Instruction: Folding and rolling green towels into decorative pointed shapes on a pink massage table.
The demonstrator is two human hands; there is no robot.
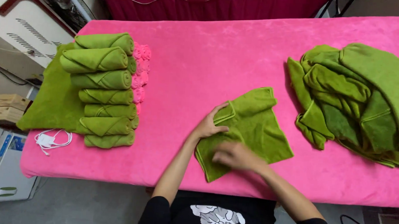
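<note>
Right hand (235, 155): blurred, flat on green towel (247, 127), grip unclear.
Left hand (210, 123): fingers spread, pressing towel's ten o'clock fold.

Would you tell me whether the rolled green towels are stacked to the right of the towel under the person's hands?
No, the rolled green towels sit at the far left, while the towel under both hands has the loose green pile on its right.

I seem to be in a massage or beauty parlour: pink-covered treatment bed (201, 59), stacked rolled green towels (104, 90).
</note>
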